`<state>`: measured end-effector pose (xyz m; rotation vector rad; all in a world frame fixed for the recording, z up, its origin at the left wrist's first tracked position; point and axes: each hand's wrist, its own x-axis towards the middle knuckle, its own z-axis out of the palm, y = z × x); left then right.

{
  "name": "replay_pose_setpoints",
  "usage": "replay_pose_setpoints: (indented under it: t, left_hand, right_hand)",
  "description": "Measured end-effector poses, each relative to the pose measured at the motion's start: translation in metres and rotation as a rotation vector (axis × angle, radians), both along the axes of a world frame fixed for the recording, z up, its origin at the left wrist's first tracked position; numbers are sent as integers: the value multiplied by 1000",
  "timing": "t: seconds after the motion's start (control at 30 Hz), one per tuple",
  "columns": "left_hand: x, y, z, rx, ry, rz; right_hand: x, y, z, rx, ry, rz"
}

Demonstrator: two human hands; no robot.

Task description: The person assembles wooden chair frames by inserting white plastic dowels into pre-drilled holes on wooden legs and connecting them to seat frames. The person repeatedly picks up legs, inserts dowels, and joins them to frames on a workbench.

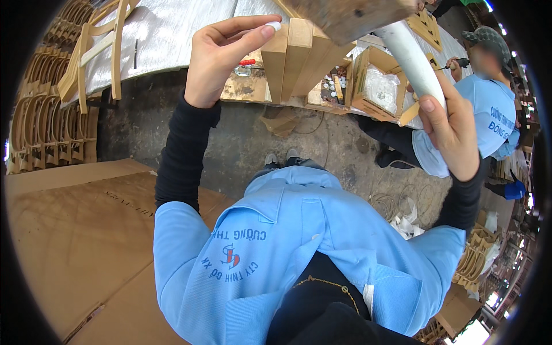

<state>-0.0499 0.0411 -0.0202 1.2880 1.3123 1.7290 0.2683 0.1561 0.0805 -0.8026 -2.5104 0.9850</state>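
Note:
Between the thumb and fingertips of my left hand (221,60), a small white plastic cap (275,26) is pinched, close to the end of an upright wooden piece (275,60). Several such light wooden pieces (299,54) stand side by side at the table's near edge. My right hand (451,126) is wrapped around the white handle of a mallet (411,60). Its worn, blocky head is raised above the wooden pieces and hides part of the table.
An open box (384,57) holds a clear plastic bag; beside it lies a tray of small parts (335,86). A wooden frame (118,52) rests at the left. A co-worker (486,98) with a power tool is at the right. Large cardboard (86,247) lies at lower left.

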Motion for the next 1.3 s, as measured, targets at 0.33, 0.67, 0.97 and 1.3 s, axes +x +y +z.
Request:
replay_pose_setpoints:
  t: [0.33, 0.67, 0.97, 1.3]
  left_hand:
    - [-13, 3, -2, -40, 81, -53]
    - [8, 6, -50, 134, 32, -83]
    - [18, 27, -64, 211, -64, -61]
    - [15, 24, -60, 235, -65, -71]
  right_hand:
    - [-16, 12, 34, 270, -236, 132]
    - [-34, 0, 21, 359, -240, 249]
    - [94, 95, 91, 363, 215, -13]
    - [23, 36, 117, 646, -247, -120]
